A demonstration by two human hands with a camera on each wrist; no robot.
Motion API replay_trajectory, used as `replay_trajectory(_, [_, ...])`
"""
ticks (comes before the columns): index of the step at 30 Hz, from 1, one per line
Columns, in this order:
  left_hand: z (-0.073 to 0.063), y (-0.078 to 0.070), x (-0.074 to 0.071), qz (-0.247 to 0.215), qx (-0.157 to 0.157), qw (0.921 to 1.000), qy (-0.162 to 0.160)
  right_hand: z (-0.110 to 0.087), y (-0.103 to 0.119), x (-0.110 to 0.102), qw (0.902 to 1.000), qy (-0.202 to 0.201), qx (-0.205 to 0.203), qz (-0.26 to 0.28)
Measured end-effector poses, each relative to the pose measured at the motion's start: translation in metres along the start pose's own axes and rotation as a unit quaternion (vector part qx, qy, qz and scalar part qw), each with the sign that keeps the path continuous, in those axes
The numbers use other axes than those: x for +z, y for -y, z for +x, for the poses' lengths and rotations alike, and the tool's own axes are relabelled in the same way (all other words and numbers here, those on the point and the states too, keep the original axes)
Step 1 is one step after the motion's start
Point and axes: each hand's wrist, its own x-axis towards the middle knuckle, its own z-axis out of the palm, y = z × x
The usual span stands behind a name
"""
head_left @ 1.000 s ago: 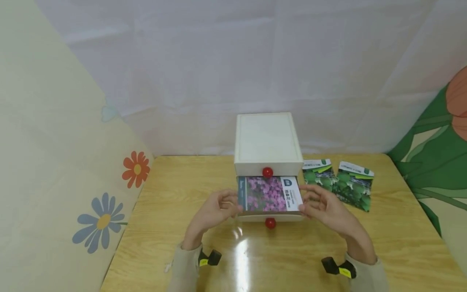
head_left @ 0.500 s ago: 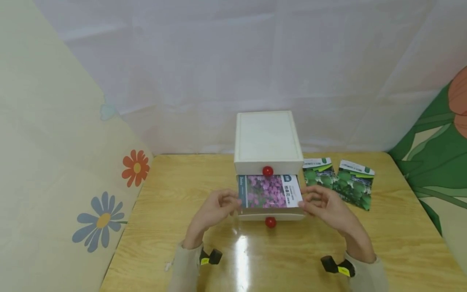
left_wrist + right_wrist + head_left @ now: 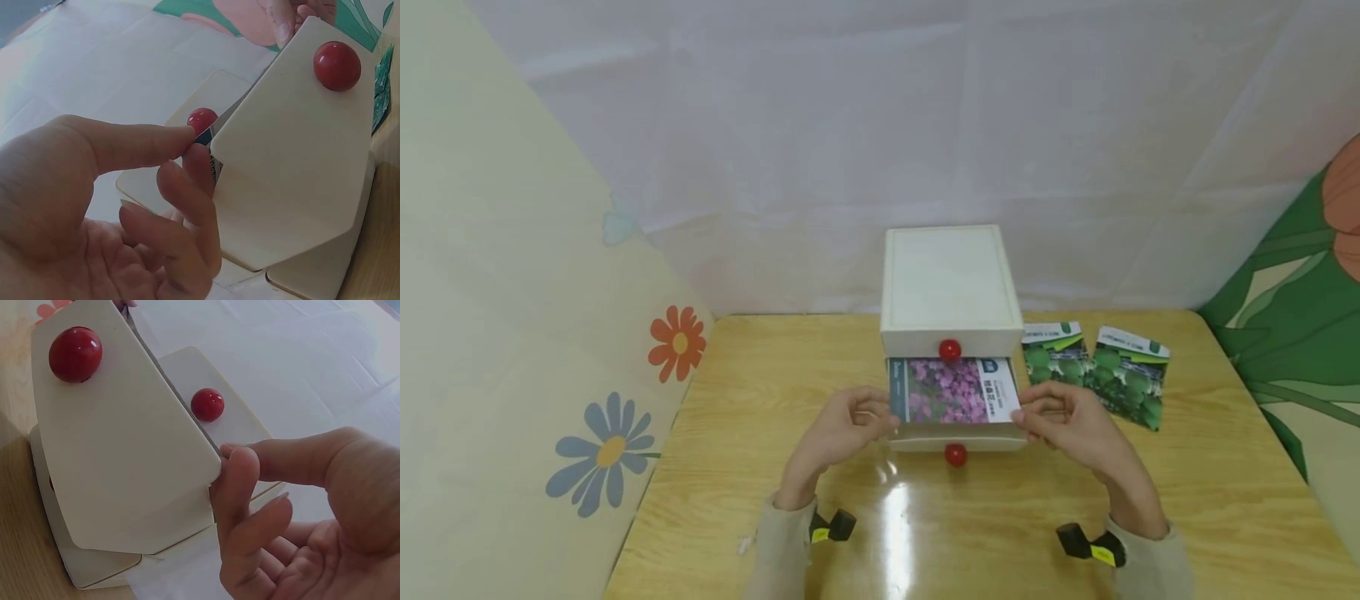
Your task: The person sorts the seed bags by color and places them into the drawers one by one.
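A seed packet (image 3: 943, 392) printed with pink-purple flowers lies crosswise over the pulled-out lower drawer (image 3: 917, 444) of a small white cabinet (image 3: 951, 279). My left hand (image 3: 842, 429) pinches the packet's left end between thumb and index finger. At the other end, my right hand (image 3: 1071, 423) pinches the white edge with thumb and forefinger. From the left wrist, a dark blue packet corner (image 3: 204, 136) shows at the fingertips beside the drawer front. In the right wrist view the packet is only a thin dark edge (image 3: 169, 381) above the drawer front. The drawer's inside is mostly hidden.
Two green seed packets (image 3: 1127, 379) lie on the wooden table (image 3: 775, 358) right of the cabinet. Red round knobs mark the closed upper drawer (image 3: 910, 343) and the lower one. A white cloth (image 3: 820, 167) hangs behind the table.
The flower packet has shifted back toward the cabinet, uncovering a strip inside the drawer behind its front. Both hands keep their pinch and have barely moved.
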Motion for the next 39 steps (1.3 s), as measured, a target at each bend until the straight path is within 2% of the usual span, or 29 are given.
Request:
replay_trajectory(14, [0.004,0.004,0.001,0.036,0.014,0.9991,-0.017,0.001,0.001,0.003,0.9997,-0.021,0.008,-0.003])
replay_trajectory(17, [0.005,0.003,0.001,0.042,0.017,0.9988,-0.019,0.001,0.001,0.005,0.9993,-0.032,-0.004,-0.019])
replay_trajectory(23, [0.005,0.005,0.003,0.066,0.002,0.9974,-0.03,0.001,-0.002,0.012,0.9947,-0.045,-0.054,-0.076])
replay_trajectory(30, [0.003,0.002,0.0,0.082,-0.001,0.9952,-0.054,0.002,-0.001,0.017,0.9821,-0.075,-0.108,-0.134])
replay_trajectory(34, [0.004,0.001,-0.002,0.091,0.019,0.9925,-0.079,0.0,0.004,0.022,0.9736,-0.107,-0.112,-0.168])
replay_trajectory(37, [0.006,0.0,-0.003,0.088,0.045,0.9897,-0.103,-0.003,0.007,0.03,0.9615,-0.14,-0.147,-0.185])
replay_trajectory(39, [0.008,-0.001,-0.003,0.077,0.067,0.9879,-0.117,-0.005,0.007,0.039,0.9482,-0.16,-0.193,-0.195])
